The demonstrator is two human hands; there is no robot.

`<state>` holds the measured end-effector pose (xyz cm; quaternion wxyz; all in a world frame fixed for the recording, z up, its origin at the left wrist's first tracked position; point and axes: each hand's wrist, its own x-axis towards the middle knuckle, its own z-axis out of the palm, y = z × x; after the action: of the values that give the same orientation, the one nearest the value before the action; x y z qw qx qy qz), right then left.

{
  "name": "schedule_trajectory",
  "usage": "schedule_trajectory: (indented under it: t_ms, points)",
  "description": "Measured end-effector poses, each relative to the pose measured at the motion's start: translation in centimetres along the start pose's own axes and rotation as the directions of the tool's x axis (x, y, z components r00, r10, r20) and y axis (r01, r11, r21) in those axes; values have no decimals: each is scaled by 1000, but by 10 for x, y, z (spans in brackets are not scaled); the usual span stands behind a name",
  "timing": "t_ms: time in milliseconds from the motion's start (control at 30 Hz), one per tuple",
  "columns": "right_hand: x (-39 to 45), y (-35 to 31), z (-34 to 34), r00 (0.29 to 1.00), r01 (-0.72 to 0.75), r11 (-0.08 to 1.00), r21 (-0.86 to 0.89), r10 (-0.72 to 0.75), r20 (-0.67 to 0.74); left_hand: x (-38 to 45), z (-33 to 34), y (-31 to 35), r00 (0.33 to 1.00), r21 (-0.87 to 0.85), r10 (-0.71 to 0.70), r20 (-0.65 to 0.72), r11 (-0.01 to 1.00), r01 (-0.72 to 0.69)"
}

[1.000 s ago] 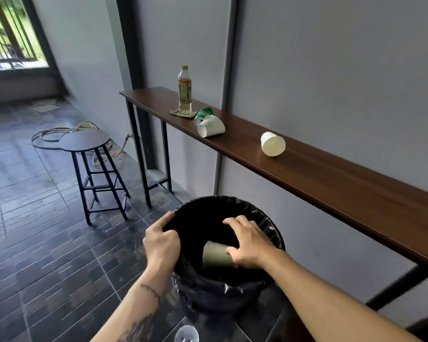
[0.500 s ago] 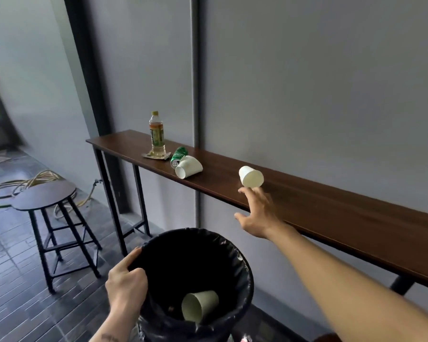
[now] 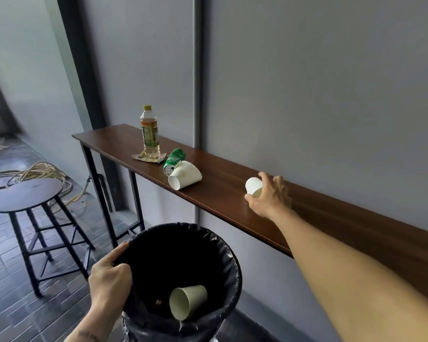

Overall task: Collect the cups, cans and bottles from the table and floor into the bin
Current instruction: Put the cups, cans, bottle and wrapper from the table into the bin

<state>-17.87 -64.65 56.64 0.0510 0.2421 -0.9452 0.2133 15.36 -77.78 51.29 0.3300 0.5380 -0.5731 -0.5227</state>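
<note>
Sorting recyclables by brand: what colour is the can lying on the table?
Green, with a silver top; the can shows best in the head view.

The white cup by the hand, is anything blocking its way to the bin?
Nothing visible does. The right hand is already around the white cup, and the bin sits open below the table edge.

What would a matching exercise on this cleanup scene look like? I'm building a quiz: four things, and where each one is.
Things:
1. bottle
2. green can
3. pale green cup
4. small white cup

Places:
A. lying inside the bin
B. at the right hand fingertips on the table
C. upright on a wrapper
D. on its side, beside a tipped white cup

Pairs: 1-C, 2-D, 3-A, 4-B
</note>
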Motion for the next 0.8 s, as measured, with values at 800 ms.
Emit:
schedule_trajectory:
  t_ms: [800]
  points:
    - [-136,-183,140,854,298,940,166,-340,393,140,-26,14,974,-45,3,226,999,7]
